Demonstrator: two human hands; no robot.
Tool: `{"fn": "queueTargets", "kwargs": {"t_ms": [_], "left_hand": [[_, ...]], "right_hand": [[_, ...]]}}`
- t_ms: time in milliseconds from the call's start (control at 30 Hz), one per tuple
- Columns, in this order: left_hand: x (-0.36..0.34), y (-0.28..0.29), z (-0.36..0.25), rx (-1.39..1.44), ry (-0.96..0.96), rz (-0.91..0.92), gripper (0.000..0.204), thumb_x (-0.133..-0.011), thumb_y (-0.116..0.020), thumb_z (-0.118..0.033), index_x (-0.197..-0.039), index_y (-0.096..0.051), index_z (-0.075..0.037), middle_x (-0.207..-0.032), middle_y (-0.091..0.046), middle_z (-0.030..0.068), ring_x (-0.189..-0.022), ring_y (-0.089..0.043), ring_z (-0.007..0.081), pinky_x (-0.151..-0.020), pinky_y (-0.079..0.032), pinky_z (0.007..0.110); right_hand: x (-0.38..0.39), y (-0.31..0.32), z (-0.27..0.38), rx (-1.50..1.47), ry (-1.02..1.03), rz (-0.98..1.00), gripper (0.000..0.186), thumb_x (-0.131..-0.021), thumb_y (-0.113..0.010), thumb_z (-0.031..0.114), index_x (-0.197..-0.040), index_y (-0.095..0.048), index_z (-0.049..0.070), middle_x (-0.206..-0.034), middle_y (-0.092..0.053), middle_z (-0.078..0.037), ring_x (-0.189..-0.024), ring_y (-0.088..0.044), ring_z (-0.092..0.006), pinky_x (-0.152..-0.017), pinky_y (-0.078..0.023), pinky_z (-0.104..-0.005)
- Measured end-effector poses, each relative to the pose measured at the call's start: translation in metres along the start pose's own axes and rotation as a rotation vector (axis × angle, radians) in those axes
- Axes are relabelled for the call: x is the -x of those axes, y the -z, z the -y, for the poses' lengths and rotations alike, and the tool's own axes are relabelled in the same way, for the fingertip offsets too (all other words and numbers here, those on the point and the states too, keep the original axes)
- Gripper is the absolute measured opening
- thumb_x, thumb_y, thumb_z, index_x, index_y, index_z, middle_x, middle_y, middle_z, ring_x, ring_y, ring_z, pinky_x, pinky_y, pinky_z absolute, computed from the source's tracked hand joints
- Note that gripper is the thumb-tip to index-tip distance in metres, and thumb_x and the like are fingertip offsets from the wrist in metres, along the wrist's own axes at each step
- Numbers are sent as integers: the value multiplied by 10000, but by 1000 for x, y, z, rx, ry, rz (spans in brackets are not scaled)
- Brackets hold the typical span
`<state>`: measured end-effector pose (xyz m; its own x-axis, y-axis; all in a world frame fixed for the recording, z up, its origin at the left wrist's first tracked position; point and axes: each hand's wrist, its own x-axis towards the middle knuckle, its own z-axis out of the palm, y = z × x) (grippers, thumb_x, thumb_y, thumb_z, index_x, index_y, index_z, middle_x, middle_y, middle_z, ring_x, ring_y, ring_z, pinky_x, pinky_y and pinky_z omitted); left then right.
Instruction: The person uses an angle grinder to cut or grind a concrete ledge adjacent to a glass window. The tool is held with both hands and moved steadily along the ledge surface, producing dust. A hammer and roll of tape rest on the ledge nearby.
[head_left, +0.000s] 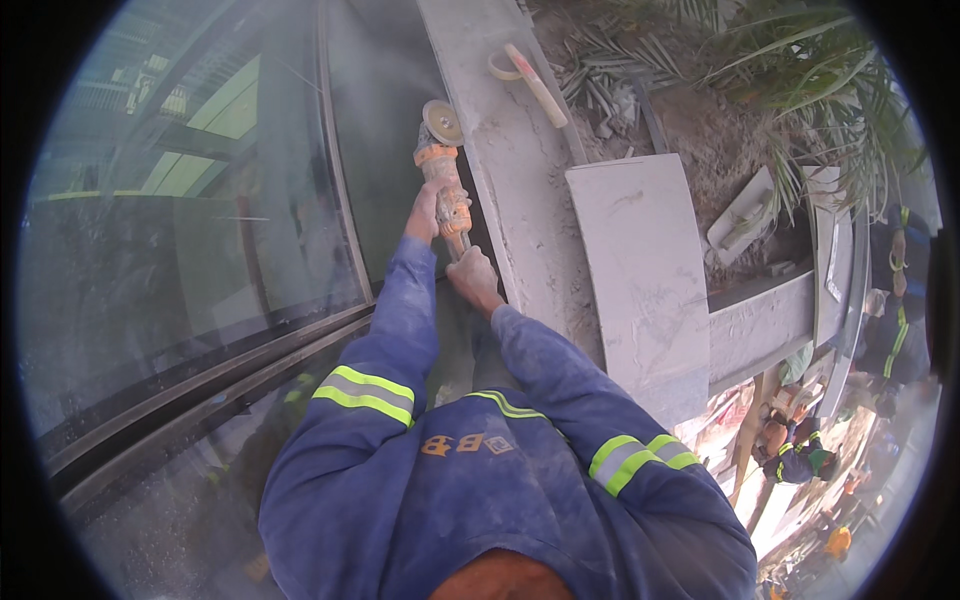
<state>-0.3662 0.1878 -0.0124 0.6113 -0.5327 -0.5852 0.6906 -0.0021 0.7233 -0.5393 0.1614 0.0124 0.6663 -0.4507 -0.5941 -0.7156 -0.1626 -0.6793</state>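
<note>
An orange angle grinder, coated in pale dust, points away from me with its round disc at the far end. My left hand is closed around the grinder's body, just behind the orange head. Farther back, my right hand grips the rear end of the same tool. The disc sits by the edge of a long grey stone ledge, over the dark gap beside the glass. Whether the disc touches the ledge cannot be made out.
Glass panes with a dark frame stand along my left. On the ledge lie a tape roll and a pale red-marked strip. A grey slab rests at right, near palm fronds. Other people are lower right.
</note>
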Motion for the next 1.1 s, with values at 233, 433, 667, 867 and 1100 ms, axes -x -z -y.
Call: {"fn": "queueTargets", "kwargs": {"t_ms": [233, 433, 667, 867, 1100], "left_hand": [[4, 5, 8, 18, 15, 20, 490, -785, -763, -306, -1133, -573, -19, -919, -670, 162, -802, -707, 299, -687, -620, 468], [0, -5, 1, 6, -16, 11, 501, -745, -794, -348, -1086, -599, -37, -887, -673, 136, -756, -706, 277, -659, -610, 425], [5, -6, -1, 4, -14, -25, 496, -759, -783, -326, -1105, -588, -29, -890, -665, 141, -768, -704, 282, -656, -610, 434], [14, 4, 8, 18, 7, 5, 425, -771, -774, -315, -1064, -608, -56, -883, -670, 127, -758, -706, 270, -666, -606, 421], [11, -6, 5, 13, -26, 5, 448, -773, -775, -321, -1086, -604, -51, -890, -670, 132, -762, -707, 271, -665, -605, 417]], "right_hand": [[9, 1, -5, -1, -2, 5, 374, -878, -635, 216, -1120, -576, -63, -1095, -696, -316, -1081, -673, -478, -963, -527, -527], [-2, 2, -2, -8, 36, -26, 367, -869, -632, 203, -1106, -579, -71, -1094, -690, -330, -1071, -674, -479, -956, -529, -534], [-4, 0, 0, -8, -5, 8, 382, -874, -628, 208, -1129, -574, -72, -1113, -690, -324, -1090, -674, -469, -962, -530, -526], [12, -4, -7, 3, -12, 31, 397, -882, -628, 209, -1160, -558, -65, -1142, -687, -311, -1115, -667, -461, -976, -524, -520], [4, -1, -9, -39, 19, -13, 375, -875, -626, 193, -1135, -581, -74, -1118, -689, -323, -1105, -665, -476, -963, -529, -523]]}}
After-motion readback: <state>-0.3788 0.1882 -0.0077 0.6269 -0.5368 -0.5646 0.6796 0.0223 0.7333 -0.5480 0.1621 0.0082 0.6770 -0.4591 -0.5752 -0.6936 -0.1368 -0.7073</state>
